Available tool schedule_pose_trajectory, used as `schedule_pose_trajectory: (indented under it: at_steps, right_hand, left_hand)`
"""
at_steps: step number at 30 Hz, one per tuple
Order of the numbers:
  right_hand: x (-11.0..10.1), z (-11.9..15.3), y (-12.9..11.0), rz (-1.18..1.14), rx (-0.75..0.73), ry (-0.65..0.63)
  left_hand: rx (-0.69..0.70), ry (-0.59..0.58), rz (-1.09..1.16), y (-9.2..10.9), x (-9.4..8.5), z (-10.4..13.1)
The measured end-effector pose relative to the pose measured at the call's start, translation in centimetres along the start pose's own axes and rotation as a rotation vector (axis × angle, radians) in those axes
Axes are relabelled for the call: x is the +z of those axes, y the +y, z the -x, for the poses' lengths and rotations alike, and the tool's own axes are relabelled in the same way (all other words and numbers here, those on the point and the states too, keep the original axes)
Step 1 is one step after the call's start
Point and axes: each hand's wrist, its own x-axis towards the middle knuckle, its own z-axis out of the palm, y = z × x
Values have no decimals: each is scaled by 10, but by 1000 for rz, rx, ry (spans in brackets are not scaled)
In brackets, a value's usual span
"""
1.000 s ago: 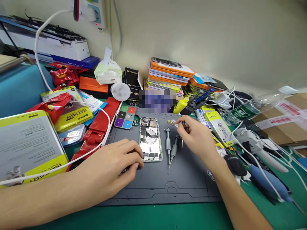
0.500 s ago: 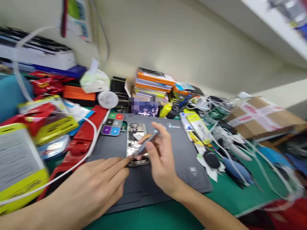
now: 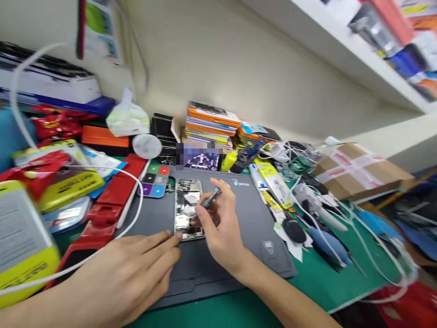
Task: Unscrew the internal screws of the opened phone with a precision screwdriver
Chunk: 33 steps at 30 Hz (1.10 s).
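An opened smartphone (image 3: 183, 222) with its inner parts bare lies on a dark grey work mat (image 3: 254, 214). My right hand (image 3: 220, 221) grips a slim grey screwdriver (image 3: 212, 197) over the phone's right side. The tool is tilted, and its tip is hidden behind my fingers. My left hand (image 3: 136, 269) rests with its fingers stretched out, the fingertips at the phone's lower left edge. Beside the phone's upper left stands a case of coloured squares (image 3: 154, 181).
A lit screen (image 3: 203, 159) leans behind the mat. Boxes (image 3: 212, 119) are stacked at the back. A white cable (image 3: 138, 200) crosses the left side over red strips and yellow packets (image 3: 70, 189). To the right lie packets, cables, a blue-handled tool (image 3: 329, 245) and a taped carton (image 3: 358, 168).
The screwdriver has swung away from my left fingertips toward the phone's right side. My left fingertips stay near the phone's lower left corner. The whole view has shifted slightly.
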Motion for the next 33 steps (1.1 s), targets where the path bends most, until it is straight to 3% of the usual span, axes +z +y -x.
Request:
schedule_pose_trajectory:
  at_steps: [6,15,28,33]
  right_hand:
    - [-2,4,7,146,-139,-51]
    - [0,-1,7,172,-149,-73]
    - [2,-1,5,236,-232,-117]
    - [3,0,5,250,-181,-111]
  left_hand:
    - [-57,-78,53,-5,-6,-6]
    - [-72,-200,50,-7,-4,-1]
    - [-84,-229,43,-8,-7,-1]
    - [-86,-232,41,-8,-6,-1]
